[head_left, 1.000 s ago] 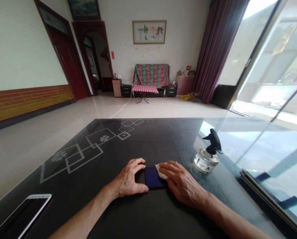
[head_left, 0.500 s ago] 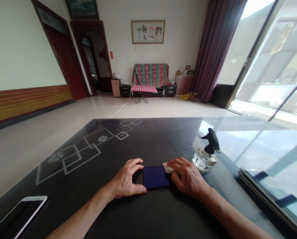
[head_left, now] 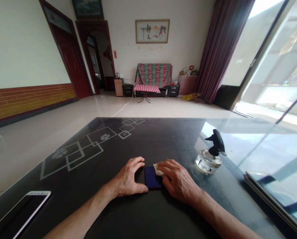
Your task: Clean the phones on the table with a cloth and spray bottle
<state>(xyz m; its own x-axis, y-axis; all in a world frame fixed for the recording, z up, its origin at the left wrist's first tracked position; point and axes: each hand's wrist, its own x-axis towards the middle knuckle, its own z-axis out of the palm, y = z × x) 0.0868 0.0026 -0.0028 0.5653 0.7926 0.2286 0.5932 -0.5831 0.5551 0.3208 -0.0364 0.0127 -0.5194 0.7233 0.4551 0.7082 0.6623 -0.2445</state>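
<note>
Head view, lower centre: the right hand (head_left: 178,180), grip clamped on cloth (head_left: 158,171), slid back left over the pad (head_left: 152,180), likely another wiping stroke. The left hand (head_left: 128,179) braced alongside, grip apart.

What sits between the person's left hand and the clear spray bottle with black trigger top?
In the head view, left to right: a flat dark-blue rectangular object, a white cloth or tissue, then the right hand.

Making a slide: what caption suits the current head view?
Left hand at the edge of a flat blue object, right hand holding a white wipe over it; spray bottle nearby.
</note>
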